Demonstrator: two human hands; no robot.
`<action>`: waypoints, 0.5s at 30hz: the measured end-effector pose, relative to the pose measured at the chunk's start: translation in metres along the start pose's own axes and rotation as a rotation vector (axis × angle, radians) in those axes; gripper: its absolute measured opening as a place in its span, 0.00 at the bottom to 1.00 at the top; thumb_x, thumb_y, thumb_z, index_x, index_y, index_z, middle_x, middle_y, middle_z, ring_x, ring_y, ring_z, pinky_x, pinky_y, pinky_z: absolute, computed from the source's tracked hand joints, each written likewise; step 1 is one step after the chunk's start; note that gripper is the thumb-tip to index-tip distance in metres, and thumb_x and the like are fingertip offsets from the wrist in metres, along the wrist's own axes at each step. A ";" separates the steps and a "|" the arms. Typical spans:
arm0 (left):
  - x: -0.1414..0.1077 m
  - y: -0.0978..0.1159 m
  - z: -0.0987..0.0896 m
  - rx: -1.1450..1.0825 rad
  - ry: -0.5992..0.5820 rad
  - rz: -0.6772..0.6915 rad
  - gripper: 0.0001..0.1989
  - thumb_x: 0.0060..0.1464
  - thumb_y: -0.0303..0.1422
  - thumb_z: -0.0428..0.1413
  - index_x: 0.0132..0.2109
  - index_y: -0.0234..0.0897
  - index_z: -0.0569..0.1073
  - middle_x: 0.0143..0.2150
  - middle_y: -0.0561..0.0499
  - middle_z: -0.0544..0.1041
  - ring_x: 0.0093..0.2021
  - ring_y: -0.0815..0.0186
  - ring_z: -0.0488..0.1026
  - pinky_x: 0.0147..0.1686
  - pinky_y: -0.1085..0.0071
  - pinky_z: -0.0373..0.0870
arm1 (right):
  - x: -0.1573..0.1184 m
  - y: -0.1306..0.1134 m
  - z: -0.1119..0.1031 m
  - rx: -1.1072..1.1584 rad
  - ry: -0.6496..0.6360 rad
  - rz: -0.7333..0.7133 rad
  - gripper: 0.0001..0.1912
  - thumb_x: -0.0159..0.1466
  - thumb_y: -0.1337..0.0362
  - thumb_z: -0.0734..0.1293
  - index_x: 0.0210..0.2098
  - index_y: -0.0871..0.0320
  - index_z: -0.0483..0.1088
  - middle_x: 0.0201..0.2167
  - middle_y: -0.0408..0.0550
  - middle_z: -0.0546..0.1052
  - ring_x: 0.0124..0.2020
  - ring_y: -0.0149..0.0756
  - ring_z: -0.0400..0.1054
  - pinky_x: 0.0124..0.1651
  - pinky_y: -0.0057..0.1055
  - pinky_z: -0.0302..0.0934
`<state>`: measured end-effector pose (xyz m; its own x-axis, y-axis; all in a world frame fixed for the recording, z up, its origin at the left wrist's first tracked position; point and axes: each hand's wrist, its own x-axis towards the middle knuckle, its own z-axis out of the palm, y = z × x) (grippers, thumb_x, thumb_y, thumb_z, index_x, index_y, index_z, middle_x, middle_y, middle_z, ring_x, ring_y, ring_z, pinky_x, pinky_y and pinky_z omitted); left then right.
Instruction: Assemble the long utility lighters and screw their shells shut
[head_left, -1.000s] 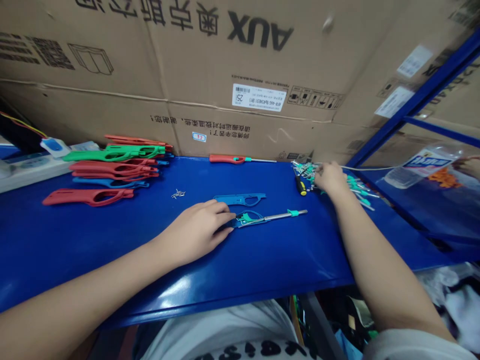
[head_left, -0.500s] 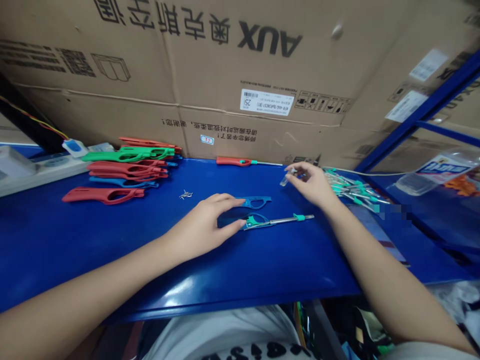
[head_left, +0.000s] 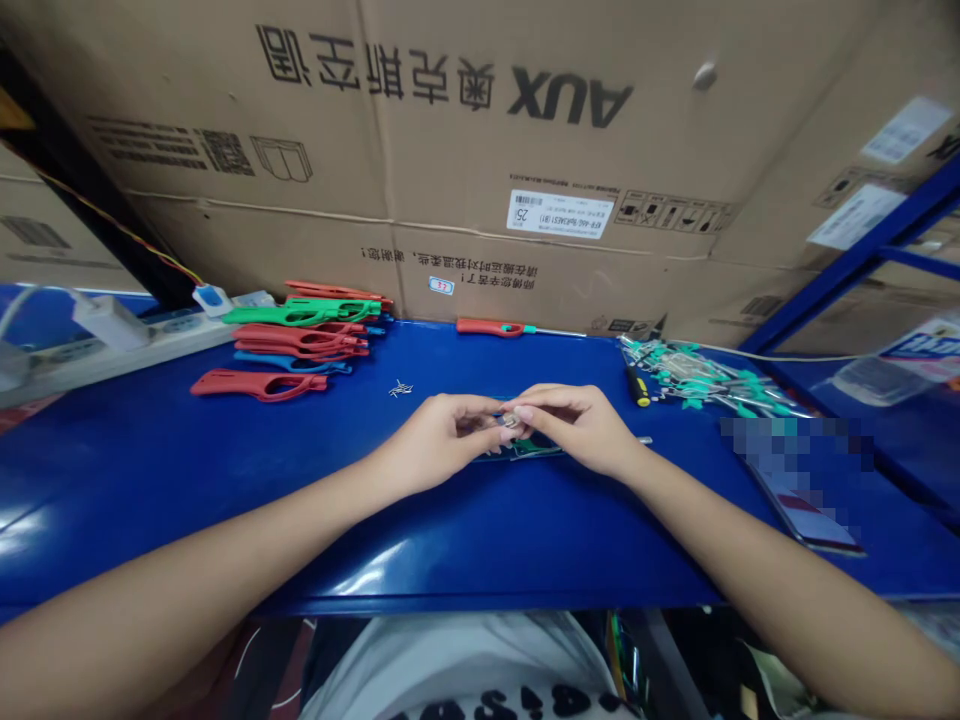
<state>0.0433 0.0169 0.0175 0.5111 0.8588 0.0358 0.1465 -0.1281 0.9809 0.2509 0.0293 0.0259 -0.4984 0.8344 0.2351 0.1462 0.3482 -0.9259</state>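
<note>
Over the middle of the table, my left hand (head_left: 439,445) and my right hand (head_left: 585,425) meet fingertip to fingertip. Both pinch a small clear piece with a metallic end (head_left: 511,421), largely covered by the fingers. Under them on the table lies an opened lighter with teal and metal parts (head_left: 536,447), mostly hidden; its metal tip (head_left: 645,440) shows past my right hand. A little pile of screws (head_left: 401,388) sits beyond my left hand. Behind both hands, near the carton, is a red lighter with a long metal stem (head_left: 491,328).
Red, green and blue lighter handles (head_left: 259,384) are stacked at the left by a white power strip (head_left: 180,335). To the right lie metal stems with teal parts (head_left: 712,375), a black-and-yellow screwdriver (head_left: 637,386) and a phone (head_left: 806,495). A large carton (head_left: 450,180) stands behind the blue table (head_left: 420,550).
My right hand has come left and down from the back of the table with the small clear piece. My left hand has risen off the blue handle parts to meet it.
</note>
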 end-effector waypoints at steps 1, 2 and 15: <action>0.000 -0.001 0.000 0.026 -0.003 0.000 0.16 0.56 0.38 0.61 0.48 0.35 0.79 0.40 0.46 0.83 0.40 0.62 0.79 0.43 0.65 0.74 | -0.001 0.003 -0.001 -0.011 0.006 -0.008 0.11 0.64 0.54 0.69 0.37 0.53 0.80 0.36 0.47 0.80 0.33 0.33 0.73 0.38 0.33 0.69; 0.000 -0.002 0.000 0.057 -0.006 0.000 0.15 0.57 0.38 0.60 0.48 0.35 0.80 0.40 0.47 0.83 0.39 0.62 0.79 0.42 0.66 0.74 | -0.001 0.005 -0.001 -0.034 0.007 -0.018 0.11 0.64 0.54 0.70 0.37 0.54 0.80 0.35 0.47 0.79 0.32 0.33 0.73 0.36 0.32 0.69; 0.009 0.000 -0.010 0.068 0.064 -0.067 0.14 0.60 0.43 0.55 0.42 0.35 0.73 0.26 0.56 0.68 0.25 0.70 0.68 0.28 0.73 0.68 | -0.012 0.006 -0.025 -0.670 -0.330 -0.145 0.05 0.65 0.64 0.68 0.41 0.56 0.73 0.40 0.47 0.75 0.34 0.33 0.67 0.37 0.30 0.60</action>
<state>0.0393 0.0301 0.0196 0.4437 0.8961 -0.0150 0.2368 -0.1011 0.9663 0.2796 0.0318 0.0253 -0.7665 0.6261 0.1428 0.4948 0.7175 -0.4902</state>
